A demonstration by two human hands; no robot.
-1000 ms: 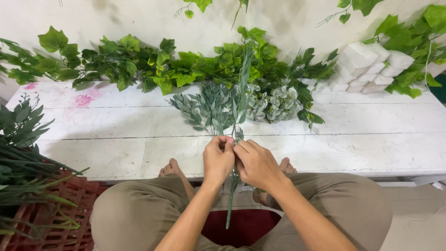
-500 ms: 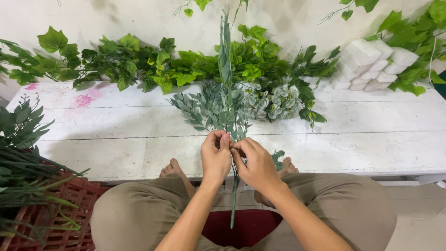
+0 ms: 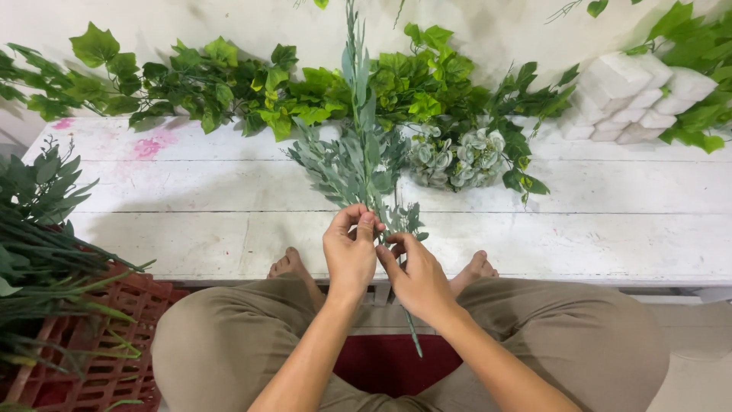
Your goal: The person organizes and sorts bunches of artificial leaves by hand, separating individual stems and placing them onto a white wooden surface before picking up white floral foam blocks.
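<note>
My left hand [image 3: 351, 252] and my right hand [image 3: 412, 276] pinch the stem of a grey-green leafy sprig [image 3: 361, 145] in front of me. The sprig stands nearly upright, its tip reaching past the top of the view and its bare stem end [image 3: 412, 339] hanging down between my knees. Both hands grip it just below the lowest leaves, over the front edge of a white wooden table [image 3: 229, 229].
Bright green leafy garlands [image 3: 213, 84] lie along the table's back. A pale grey-green bunch [image 3: 457, 156] sits right of the sprig. White foam blocks [image 3: 633, 95] are stacked at the right. A red plastic crate [image 3: 91, 358] with dark green stems [image 3: 38, 221] stands at the left.
The sprig has been raised and straightened, its tip now higher than before. My hands stay together on the stem and have shifted only slightly.
</note>
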